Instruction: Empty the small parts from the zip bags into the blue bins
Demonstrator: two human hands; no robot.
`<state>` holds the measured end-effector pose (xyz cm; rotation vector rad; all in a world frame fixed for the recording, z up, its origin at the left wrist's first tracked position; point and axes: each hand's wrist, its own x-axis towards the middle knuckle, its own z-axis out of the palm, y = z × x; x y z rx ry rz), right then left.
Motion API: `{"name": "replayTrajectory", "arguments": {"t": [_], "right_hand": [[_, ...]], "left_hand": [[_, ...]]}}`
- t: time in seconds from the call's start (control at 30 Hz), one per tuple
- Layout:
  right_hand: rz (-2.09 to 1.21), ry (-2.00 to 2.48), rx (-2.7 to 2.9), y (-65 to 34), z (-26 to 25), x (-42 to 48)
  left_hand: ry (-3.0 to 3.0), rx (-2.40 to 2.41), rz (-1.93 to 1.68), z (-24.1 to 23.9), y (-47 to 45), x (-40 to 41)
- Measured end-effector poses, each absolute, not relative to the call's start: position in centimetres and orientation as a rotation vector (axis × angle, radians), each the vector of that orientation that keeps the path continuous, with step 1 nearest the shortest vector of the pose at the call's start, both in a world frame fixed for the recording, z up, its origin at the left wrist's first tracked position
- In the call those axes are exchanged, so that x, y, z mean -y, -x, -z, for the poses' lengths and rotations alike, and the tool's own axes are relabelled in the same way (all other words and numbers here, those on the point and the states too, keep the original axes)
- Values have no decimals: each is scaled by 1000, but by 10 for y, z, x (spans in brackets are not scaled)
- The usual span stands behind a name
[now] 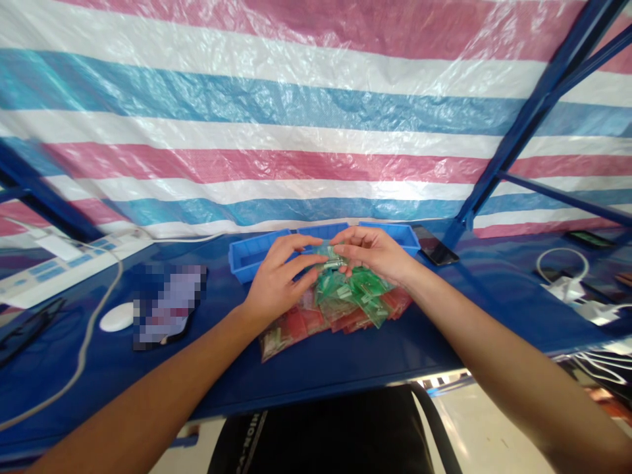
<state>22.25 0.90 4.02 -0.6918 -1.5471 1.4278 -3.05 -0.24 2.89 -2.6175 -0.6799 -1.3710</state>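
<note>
A pile of small clear plastic bags with green and red sides [363, 296] lies at the middle of the blue table. Over the pile, my right hand [378, 253] pinches a small plastic bag [336, 261] with small silvery pieces showing in it. My left hand [286, 273] reaches in from the other side, its fingers curved and apart, the tips close to the same bag. Whether those tips press on the bag is hard to make out. Behind the hands stand blue plastic bins: a left bin [251, 255], a middle bin [323, 231] and a right bin [402, 238].
To the left are a phone [172, 306], a round white disc [118, 317], a power strip [74, 263] and a white cable [91, 336]. A dark phone [437, 245] lies behind my right forearm. White chargers [567, 289] sit far right. Striped sheeting [296, 118] hangs behind.
</note>
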Motion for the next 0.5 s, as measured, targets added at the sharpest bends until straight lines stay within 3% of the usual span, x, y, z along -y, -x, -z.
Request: {"name": "replayTrajectory", "arguments": {"t": [0.23, 0.5], "right_hand": [[-1473, 617, 1637, -222, -46, -3], [-1178, 813, 1510, -228, -32, -25]], "left_hand": [[2598, 884, 1540, -31, 32, 7], [2905, 1139, 1311, -18, 28, -2]]}}
